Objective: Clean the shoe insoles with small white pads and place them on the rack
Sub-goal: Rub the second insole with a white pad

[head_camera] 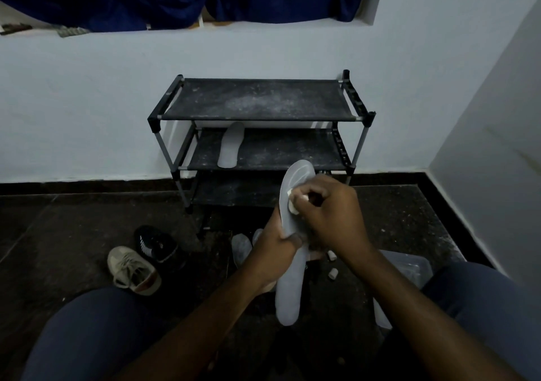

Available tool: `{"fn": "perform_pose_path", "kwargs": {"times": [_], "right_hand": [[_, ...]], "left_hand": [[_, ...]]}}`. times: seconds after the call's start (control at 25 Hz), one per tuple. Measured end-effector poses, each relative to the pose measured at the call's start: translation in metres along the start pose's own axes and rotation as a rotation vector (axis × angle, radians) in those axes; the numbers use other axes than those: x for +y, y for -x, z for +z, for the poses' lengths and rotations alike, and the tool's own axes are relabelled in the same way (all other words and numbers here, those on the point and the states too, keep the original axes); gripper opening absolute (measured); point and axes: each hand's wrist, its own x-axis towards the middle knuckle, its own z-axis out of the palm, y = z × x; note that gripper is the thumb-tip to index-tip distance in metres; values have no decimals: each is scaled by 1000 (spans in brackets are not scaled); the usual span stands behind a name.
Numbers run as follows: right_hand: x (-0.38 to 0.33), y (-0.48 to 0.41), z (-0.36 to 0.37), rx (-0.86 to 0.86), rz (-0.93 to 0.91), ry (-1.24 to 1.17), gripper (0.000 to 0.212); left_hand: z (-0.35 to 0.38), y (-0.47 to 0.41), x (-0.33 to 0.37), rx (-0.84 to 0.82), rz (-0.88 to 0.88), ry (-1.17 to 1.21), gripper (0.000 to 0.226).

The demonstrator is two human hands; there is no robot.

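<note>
Two shoes [133, 269] on floor at left, one insole [230, 145] lying on rack [257, 99] mid shelf. L hand [278, 246] wraps 2nd insole [288, 293] mid-length, in front of rack; R hand [328, 214] curled, pinching white pad [292, 205] against it.

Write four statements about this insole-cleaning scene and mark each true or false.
1. The left hand grips the held insole. True.
2. The right hand holds nothing. False: it pinches a white pad against the held insole.
3. The rack holds no insole. False: a second insole lies on its middle shelf.
4. A beige shoe and a black shoe lie on the floor, left of the hands. True.
</note>
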Motion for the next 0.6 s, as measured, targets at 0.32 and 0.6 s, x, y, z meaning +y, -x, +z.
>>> {"fn": "perform_pose_path", "kwargs": {"times": [0.32, 0.6], "right_hand": [[15, -8, -8, 81, 121, -16, 8], [11, -2, -3, -26, 48, -14, 8]], "left_hand": [[0, 5, 4, -88, 0, 114, 68], [-5, -1, 1, -39, -18, 286, 78]]}}
